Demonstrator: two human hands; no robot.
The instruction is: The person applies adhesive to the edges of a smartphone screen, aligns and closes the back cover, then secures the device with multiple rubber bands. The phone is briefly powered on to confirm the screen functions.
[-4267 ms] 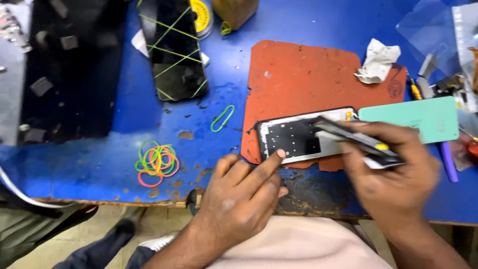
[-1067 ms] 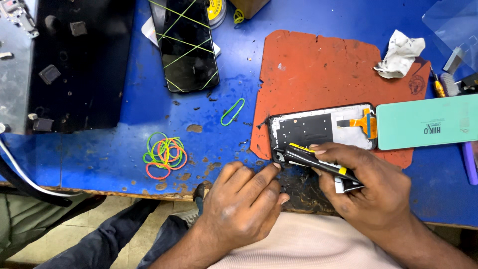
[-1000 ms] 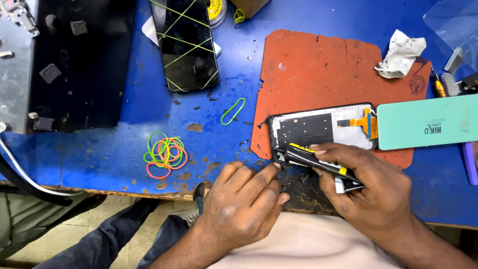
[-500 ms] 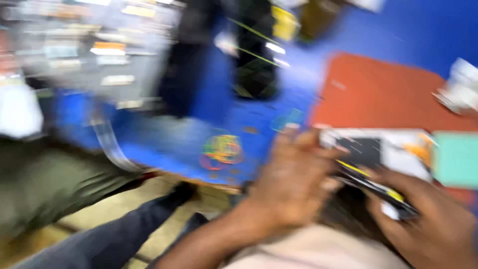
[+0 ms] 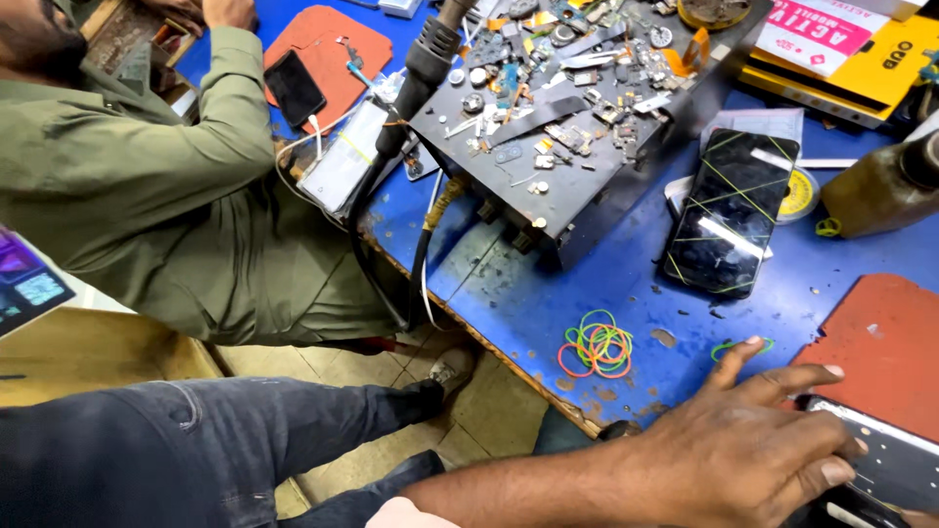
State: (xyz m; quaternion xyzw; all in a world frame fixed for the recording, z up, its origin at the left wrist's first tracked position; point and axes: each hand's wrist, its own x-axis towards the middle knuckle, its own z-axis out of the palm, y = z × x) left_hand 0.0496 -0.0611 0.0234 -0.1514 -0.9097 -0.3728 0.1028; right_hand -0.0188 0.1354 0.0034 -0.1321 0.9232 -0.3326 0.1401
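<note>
- Your left hand [image 5: 753,450] lies fingers spread, fingertips pressing the phone frame [image 5: 885,469] at the near right, on the red mat [image 5: 880,342].
- Your right hand is out of view.
- Rubber bands [image 5: 597,344] lie just left.

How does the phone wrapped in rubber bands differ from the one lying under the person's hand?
The banded phone lies whole on the blue table, glossy screen up, yellow-green bands crossing it. The opened phone lies on the red mat, its dark insides showing, the left hand resting on it. Both are flat, dark slabs.
</note>
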